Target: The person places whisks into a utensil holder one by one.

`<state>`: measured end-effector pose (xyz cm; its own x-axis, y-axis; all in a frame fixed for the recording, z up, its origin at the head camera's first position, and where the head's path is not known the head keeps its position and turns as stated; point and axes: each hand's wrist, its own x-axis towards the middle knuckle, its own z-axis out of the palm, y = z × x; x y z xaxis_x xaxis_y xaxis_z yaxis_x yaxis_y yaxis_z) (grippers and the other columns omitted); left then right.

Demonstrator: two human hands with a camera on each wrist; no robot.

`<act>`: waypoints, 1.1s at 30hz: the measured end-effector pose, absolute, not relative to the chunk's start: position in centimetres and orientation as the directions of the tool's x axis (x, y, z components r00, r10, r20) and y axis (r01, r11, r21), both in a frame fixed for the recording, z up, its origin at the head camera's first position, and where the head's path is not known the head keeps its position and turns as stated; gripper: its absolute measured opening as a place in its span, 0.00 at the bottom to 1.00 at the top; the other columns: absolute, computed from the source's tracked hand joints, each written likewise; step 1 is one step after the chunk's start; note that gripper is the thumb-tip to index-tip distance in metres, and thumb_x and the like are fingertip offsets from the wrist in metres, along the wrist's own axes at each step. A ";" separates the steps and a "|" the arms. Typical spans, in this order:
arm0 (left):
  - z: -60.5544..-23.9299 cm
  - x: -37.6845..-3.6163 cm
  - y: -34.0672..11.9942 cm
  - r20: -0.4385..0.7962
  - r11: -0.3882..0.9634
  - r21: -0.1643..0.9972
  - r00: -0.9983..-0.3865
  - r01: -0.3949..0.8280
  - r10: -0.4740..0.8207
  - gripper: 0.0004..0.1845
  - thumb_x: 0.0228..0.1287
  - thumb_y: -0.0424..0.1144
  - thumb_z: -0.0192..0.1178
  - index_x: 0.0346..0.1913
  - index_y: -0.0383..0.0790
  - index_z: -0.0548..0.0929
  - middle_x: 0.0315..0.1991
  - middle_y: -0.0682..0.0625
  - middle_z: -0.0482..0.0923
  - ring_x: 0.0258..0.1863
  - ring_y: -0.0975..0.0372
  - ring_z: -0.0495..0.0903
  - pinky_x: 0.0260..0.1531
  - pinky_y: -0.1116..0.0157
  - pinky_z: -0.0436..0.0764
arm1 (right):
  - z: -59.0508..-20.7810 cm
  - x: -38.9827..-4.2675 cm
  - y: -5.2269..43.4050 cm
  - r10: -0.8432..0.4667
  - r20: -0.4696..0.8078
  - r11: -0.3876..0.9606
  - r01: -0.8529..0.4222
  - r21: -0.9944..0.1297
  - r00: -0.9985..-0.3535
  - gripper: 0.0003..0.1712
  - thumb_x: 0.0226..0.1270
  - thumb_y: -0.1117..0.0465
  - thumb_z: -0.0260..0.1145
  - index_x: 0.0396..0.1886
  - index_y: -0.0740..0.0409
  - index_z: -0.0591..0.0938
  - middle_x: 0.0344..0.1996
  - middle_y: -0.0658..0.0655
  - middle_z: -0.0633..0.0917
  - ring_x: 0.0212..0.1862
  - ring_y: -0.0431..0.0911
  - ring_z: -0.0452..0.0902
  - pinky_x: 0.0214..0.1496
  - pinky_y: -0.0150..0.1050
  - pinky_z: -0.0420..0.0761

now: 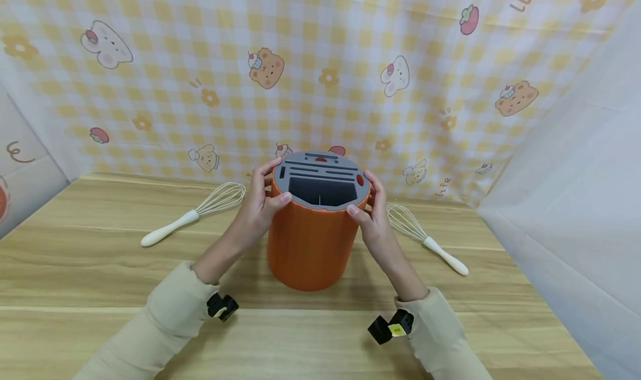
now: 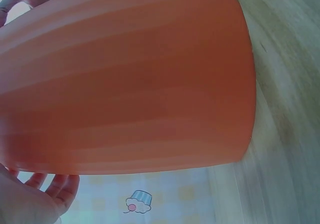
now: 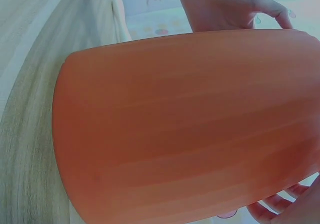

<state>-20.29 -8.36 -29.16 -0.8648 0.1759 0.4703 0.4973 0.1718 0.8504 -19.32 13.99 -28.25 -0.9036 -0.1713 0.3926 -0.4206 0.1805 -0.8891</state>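
Note:
An orange knife block point(image 1: 310, 246) with a grey slotted top point(image 1: 322, 172) stands upright in the middle of the head view. My left hand point(image 1: 259, 201) grips its upper left side, thumb on the front rim and fingers round the side. On the opposite side my right hand point(image 1: 374, 216) holds it the same way, its thumb at the front right rim. Both wrist views are mostly filled by the block's smooth orange wall point(image 2: 135, 83). Whether its base touches the table, I cannot tell.
A white whisk point(image 1: 172, 227) lies on the wooden table point(image 1: 280, 335) left of the block. A second whisk point(image 1: 444, 255) lies to the right, its wires near my right hand. Behind hangs a yellow checked curtain point(image 1: 325, 46) with cartoon prints.

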 end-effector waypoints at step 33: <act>-29.0 -18.6 -8.4 0.477 0.162 0.845 -0.856 0.509 0.200 0.35 0.61 0.44 0.48 0.70 0.46 0.50 0.63 0.45 0.57 0.57 0.55 0.59 0.48 0.55 0.68 | -28.4 -17.8 14.0 -0.185 0.402 0.164 -0.431 -0.887 -0.897 0.43 0.57 0.54 0.52 0.71 0.53 0.47 0.63 0.61 0.62 0.61 0.50 0.56 0.58 0.45 0.63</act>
